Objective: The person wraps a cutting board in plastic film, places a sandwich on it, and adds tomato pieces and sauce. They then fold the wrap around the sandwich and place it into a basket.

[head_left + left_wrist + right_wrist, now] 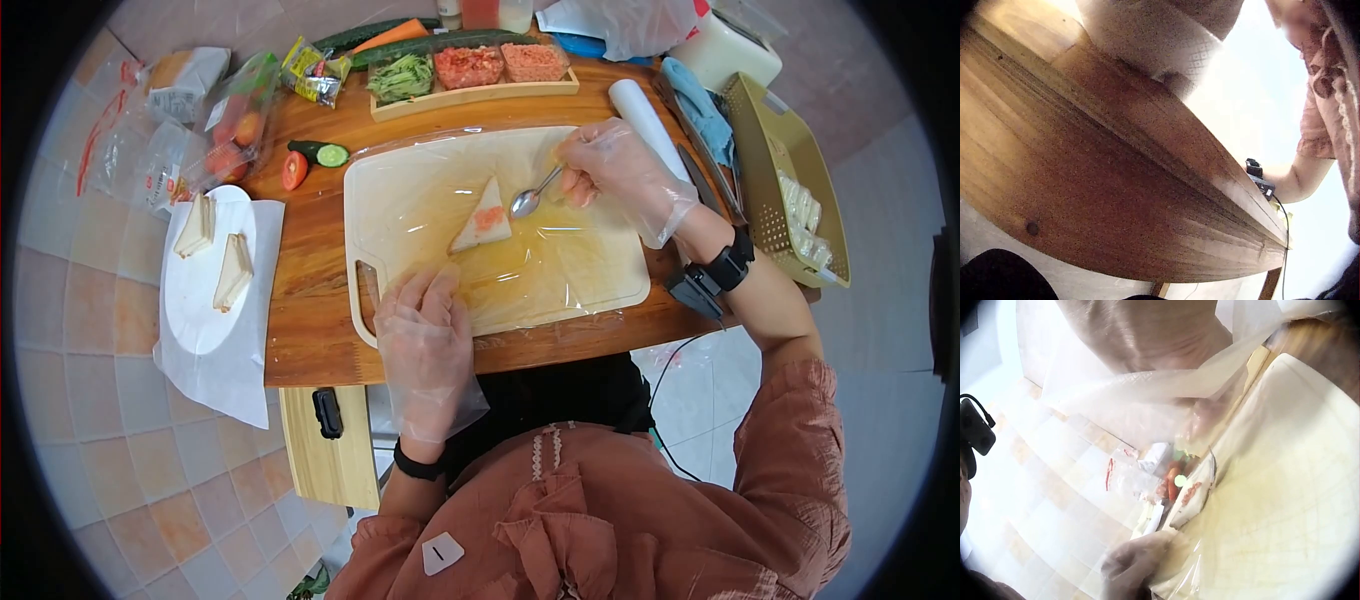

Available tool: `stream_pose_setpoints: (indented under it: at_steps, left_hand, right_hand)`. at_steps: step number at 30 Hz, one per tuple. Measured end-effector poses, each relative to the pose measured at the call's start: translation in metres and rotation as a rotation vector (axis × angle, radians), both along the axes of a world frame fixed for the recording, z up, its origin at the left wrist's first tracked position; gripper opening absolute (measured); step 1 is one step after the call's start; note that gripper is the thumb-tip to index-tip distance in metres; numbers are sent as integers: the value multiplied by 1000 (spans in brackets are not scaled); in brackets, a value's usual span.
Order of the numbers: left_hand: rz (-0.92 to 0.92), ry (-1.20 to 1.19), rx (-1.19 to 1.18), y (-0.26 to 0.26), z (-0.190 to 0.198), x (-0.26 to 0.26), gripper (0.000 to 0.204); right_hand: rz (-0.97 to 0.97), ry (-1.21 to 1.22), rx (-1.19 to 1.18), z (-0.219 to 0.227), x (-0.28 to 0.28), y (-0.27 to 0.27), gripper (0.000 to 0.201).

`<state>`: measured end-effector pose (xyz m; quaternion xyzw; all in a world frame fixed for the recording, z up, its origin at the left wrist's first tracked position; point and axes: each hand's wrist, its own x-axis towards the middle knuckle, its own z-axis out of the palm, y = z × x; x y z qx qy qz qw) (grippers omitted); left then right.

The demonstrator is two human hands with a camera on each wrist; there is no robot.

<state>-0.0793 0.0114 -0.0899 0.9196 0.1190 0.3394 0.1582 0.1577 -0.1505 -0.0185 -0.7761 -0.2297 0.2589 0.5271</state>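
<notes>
A triangular piece of white bread point(484, 222) lies on the cream cutting board point(600, 250), with a patch of pink chopped filling on it. My right hand point(622, 172), in a clear plastic glove, pinches the handle of a metal spoon point(526, 203). The spoon's bowl is just right of the bread. My left hand point(424, 325), gloved too, rests at the board's near left part with relaxed fingers, its fingertips below the bread's lower corner. In the right wrist view the bread point(1192, 499) shows its pink filling, with the left hand point(1138, 562) near it.
Behind the board a wooden tray point(480, 98) holds shredded cucumber and two pink chopped fillings. At left, a white plate point(190, 310) carries two sandwich triangles. Cut tomato point(294, 170) and cucumber point(331, 155) lie nearby. A white roll point(648, 125), knife and yellow basket point(770, 140) stand right.
</notes>
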Motion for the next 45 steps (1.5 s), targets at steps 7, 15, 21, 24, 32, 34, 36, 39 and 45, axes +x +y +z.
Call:
stream_pose_setpoints:
  at_steps: [7,15,21,24,32,34,36,39,45]
  left_hand:
    - [-3,5,5,1,0,0,27]
    - [-8,8,5,1,2,0,23]
    - [-6,8,3,0,4,1,23]
    - [-4,24,-14,1,-1,0,25]
    - [-5,5,1,0,4,2,21]
    - [-4,6,6,0,4,2,21]
    - [-5,5,5,0,4,2,21]
    - [-12,3,5,0,6,3,20]
    - [-25,24,-2,3,-2,2,23]
  right_hand:
    - [8,-12,3,-1,4,-1,28]
    - [-13,-3,2,-5,4,1,29]
    - [-9,14,-26,-5,3,2,28]
    - [14,25,-18,-4,3,1,28]
    - [38,31,-34,-3,1,0,30]
    - [38,45,-35,-2,0,1,27]
    - [38,58,-36,-2,-1,0,25]
    - [40,80,-13,-6,-1,-2,25]
    - [31,116,-6,-4,-2,-6,27]
